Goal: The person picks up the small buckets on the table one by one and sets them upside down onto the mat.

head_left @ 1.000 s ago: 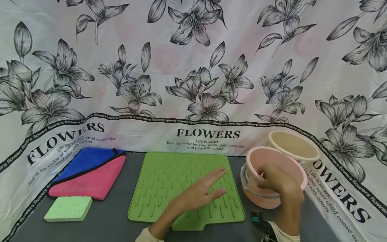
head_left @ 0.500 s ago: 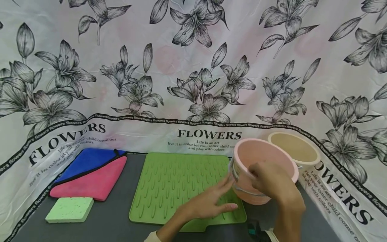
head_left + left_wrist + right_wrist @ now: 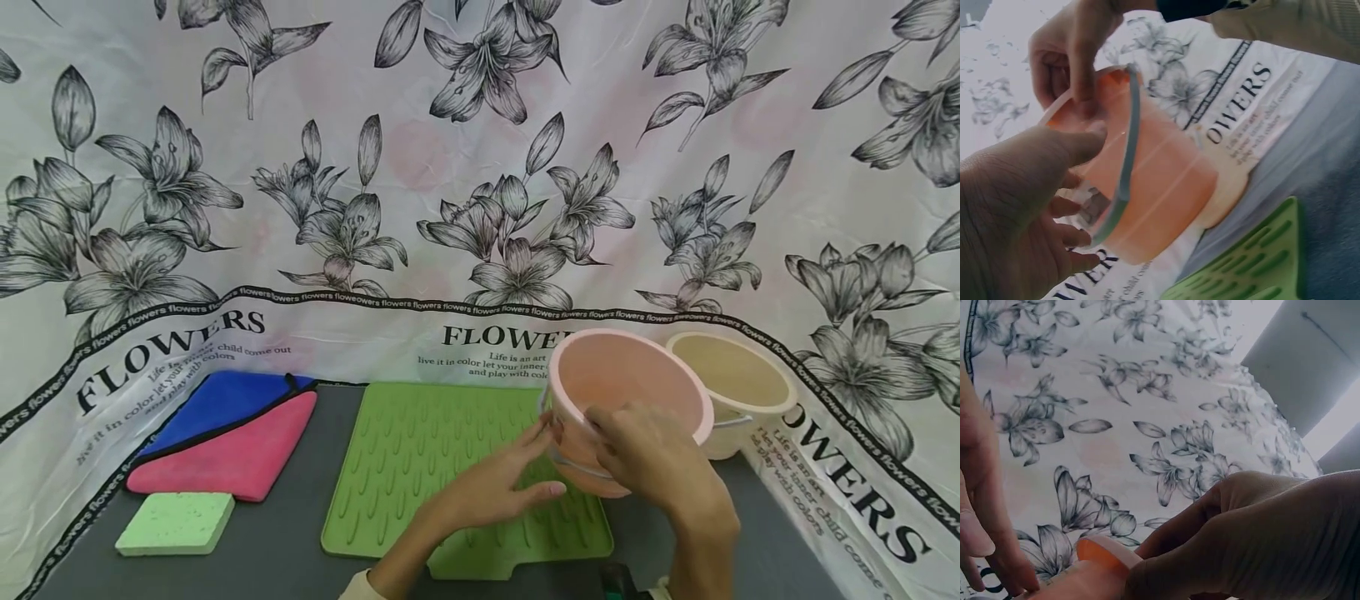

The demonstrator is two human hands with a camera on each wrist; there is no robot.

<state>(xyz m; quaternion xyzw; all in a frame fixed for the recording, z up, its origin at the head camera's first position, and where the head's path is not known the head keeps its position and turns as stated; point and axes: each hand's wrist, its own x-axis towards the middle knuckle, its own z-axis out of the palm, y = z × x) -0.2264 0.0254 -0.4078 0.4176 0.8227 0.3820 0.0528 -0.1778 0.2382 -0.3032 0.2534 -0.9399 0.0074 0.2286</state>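
A pink bucket [image 3: 637,367] is tilted over the right side of a green ridged mat [image 3: 427,467] in the head view. My right hand [image 3: 652,458] pinches its near rim, thumb on one side and fingers on the other; the right wrist view shows this rim grip on the bucket [image 3: 1085,581] too. Fingers extended, my left hand [image 3: 487,496] reaches to the bucket's left side, its fingertips right at the wall. From the left wrist, a grey handle [image 3: 1132,144] hangs down along the bucket's side, beside my left fingers.
Behind the pink bucket, to the right, stands a cream bucket [image 3: 731,375]. A blue and pink cloth [image 3: 240,442] lies at the left, with a light green sponge [image 3: 176,525] in front of it. A flower-printed sheet [image 3: 420,208] rises behind the dark table.
The pink bucket has moved left and up, tilting, with my right hand gripping its rim. My left hand has come from over the mat to the bucket's side.
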